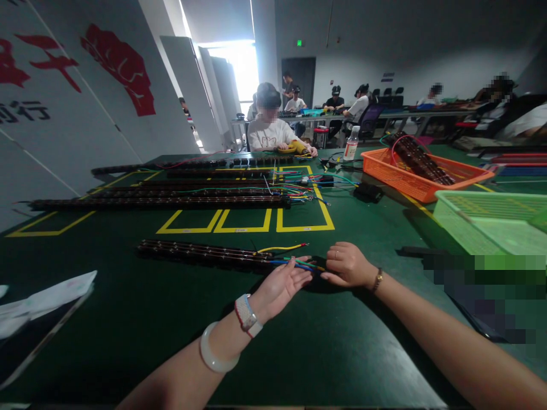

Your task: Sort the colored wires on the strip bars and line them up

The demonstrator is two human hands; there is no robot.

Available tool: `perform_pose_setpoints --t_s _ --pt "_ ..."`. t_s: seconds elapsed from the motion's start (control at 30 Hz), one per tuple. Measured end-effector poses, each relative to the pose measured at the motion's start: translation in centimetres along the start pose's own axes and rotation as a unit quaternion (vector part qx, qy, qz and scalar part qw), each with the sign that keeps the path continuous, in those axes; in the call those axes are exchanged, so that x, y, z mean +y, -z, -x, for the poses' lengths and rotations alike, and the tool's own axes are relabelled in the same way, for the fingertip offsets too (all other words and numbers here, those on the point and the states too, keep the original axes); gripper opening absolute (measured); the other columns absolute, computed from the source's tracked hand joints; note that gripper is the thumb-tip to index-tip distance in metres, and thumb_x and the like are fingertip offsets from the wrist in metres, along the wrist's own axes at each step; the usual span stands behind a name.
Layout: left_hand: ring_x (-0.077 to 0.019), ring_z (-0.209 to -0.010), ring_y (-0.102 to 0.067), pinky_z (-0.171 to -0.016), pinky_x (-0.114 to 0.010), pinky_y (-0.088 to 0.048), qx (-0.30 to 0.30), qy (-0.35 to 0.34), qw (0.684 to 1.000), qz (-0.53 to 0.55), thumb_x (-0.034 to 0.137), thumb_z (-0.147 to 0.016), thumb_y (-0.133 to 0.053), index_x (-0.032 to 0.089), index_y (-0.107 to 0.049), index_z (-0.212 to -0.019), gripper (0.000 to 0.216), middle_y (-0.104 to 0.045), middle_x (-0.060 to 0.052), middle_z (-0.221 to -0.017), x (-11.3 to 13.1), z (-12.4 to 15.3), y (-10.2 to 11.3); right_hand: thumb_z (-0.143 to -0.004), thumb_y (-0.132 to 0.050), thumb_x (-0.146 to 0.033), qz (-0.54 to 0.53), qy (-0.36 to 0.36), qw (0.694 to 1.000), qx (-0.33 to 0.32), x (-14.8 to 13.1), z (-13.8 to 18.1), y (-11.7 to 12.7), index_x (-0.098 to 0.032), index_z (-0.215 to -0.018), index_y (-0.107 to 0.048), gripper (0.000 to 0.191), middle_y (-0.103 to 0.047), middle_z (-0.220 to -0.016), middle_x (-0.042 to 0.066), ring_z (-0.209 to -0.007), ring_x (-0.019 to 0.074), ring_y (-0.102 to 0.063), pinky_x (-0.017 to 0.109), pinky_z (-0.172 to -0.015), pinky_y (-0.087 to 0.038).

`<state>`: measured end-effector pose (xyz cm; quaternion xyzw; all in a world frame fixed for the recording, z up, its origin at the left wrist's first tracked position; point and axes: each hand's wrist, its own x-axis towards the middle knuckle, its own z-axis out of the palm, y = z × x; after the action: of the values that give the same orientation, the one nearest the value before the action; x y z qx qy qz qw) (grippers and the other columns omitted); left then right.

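In front of me on the green table [149, 341] lies a dark wire harness [200, 252], its coloured wires pointing right. My left hand [287, 282] is turned palm up beside those wires, fingers stretched out under or along them. Blue and green wires [314, 266] run past its fingertips to my right hand [348, 265]. That hand is curled, knuckles up, with the wire ends at its thumb and fingers; the exact grip is partly hidden. A yellow wire [282, 248] with a red tip lies loose just beyond the left hand.
Several long harnesses [171, 199] lie across yellow tape outlines [305, 229]. Right stand an orange basket [397, 179], a light green basket [465, 222] and a bottle [351, 143]. Across the table a person [273, 134] handles something yellow. White sheets [47, 299] lie at left.
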<state>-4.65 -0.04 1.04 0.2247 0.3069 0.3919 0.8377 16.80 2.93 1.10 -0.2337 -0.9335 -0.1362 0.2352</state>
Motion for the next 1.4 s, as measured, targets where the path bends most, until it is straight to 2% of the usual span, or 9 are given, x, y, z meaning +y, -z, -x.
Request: perform_pose_setpoints --t_s 0.1,0.17,0.27,0.5,0.73,0.87,1.13,1.23,1.4 --pt "-0.0194 -0.097 -0.062 -0.097 -0.036 -0.042 0.001 -0.002 1.0 0.011 0.025 -0.089 -0.049 0.008 -0.06 -0.105 0.026 -0.063 -0.016 -0.108 0.0 -0.1 0.0 -0.091 -0.044 -0.039 -0.01 0.011 1.0 -0.01 -0.4 -0.2 -0.3 -0.018 -0.057 -0.054 0.041 -0.048 -0.055 0.001 -0.053 0.0122 -0.04 0.028 -0.055 -0.027" --pt "-0.0205 -0.102 -0.06 -0.1 -0.038 -0.04 -0.004 -0.003 1.0 0.018 0.024 -0.089 -0.048 0.008 -0.06 -0.106 0.026 -0.062 -0.016 -0.111 0.0 -0.1 0.1 -0.091 -0.044 -0.035 -0.021 -0.007 1.0 0.002 -0.3 -0.1 -0.5 -0.018 -0.056 -0.052 0.04 -0.047 -0.055 0.0 -0.052 0.0109 -0.039 0.027 -0.054 -0.026" --pt "-0.022 -0.106 -0.059 -0.102 -0.039 -0.039 -0.011 0.0 1.0 0.019 0.026 -0.089 -0.048 0.007 -0.059 -0.107 0.028 -0.063 -0.017 -0.11 0.1 -0.1 0.1 -0.092 -0.044 -0.032 -0.047 -0.056 0.997 0.017 0.0 0.0 -0.8 -0.017 -0.054 -0.049 0.041 -0.045 -0.054 0.0 -0.051 0.0101 -0.038 0.026 -0.054 -0.026" --pt "-0.0265 -0.104 -0.061 -0.1 -0.042 -0.042 0.026 -0.004 1.0 -0.001 0.024 -0.09 -0.045 0.003 -0.057 -0.099 0.026 -0.062 -0.023 -0.108 0.1 0.0 -0.3 -0.093 -0.042 -0.034 -0.141 -0.166 0.976 -0.026 0.6 0.2 -1.2 -0.017 -0.063 -0.052 0.036 -0.045 -0.061 -0.001 -0.056 0.01 -0.043 0.022 -0.054 -0.031" --pt "-0.0237 -0.096 -0.064 -0.098 -0.041 -0.042 0.007 -0.005 0.999 -0.038 0.028 -0.092 -0.041 0.002 -0.057 -0.103 0.032 -0.066 -0.02 -0.098 0.2 0.2 -0.3 -0.09 -0.046 -0.042 -0.22 -0.276 0.936 0.013 1.0 0.0 -1.7 -0.018 -0.062 -0.048 0.038 -0.047 -0.061 -0.002 -0.058 0.0108 -0.045 0.022 -0.057 -0.035" --pt "-0.0222 -0.092 -0.064 -0.093 -0.039 -0.044 0.002 0.005 0.999 -0.045 0.033 -0.092 -0.039 0.003 -0.061 -0.097 0.037 -0.066 -0.02 -0.099 0.3 0.4 -0.4 -0.09 -0.048 -0.043 -0.18 -0.304 0.936 -0.001 1.2 -0.1 -2.0 -0.018 -0.069 -0.052 0.033 -0.052 -0.068 0.0 -0.063 0.0124 -0.048 0.023 -0.06 -0.037" --pt "-0.0183 -0.074 -0.065 -0.075 -0.031 -0.048 0.036 0.017 0.998 -0.044 0.032 -0.092 -0.039 0.01 -0.059 -0.076 0.034 -0.067 -0.011 -0.076 0.3 0.8 -0.9 -0.091 -0.045 -0.044 -0.029 -0.299 0.951 -0.072 1.5 -0.7 -2.6 -0.018 -0.071 -0.056 0.035 -0.058 -0.071 0.003 -0.069 0.0162 -0.051 0.026 -0.064 -0.036" --pt "-0.018 -0.072 -0.065 -0.073 -0.03 -0.048 0.041 0.014 0.998 -0.041 0.033 -0.092 -0.037 0.011 -0.058 -0.075 0.036 -0.067 -0.011 -0.075 0.4 0.8 -1.0 -0.091 -0.045 -0.045 0.009 -0.287 0.955 -0.079 1.7 -0.9 -2.7 -0.018 -0.072 -0.057 0.036 -0.059 -0.071 0.004 -0.071 0.0172 -0.052 0.027 -0.068 -0.035" --pt "-0.02 -0.081 -0.065 -0.081 -0.033 -0.047 0.009 0.013 0.999 -0.034 0.032 -0.09 -0.043 0.007 -0.061 -0.085 0.031 -0.068 -0.015 -0.085 0.1 0.3 -0.2 -0.092 -0.043 -0.045 0.031 -0.285 0.955 -0.081 2.0 -0.9 -2.8 -0.018 -0.072 -0.057 0.037 -0.06 -0.071 0.004 -0.07 0.0168 -0.052 0.027 -0.068 -0.034"
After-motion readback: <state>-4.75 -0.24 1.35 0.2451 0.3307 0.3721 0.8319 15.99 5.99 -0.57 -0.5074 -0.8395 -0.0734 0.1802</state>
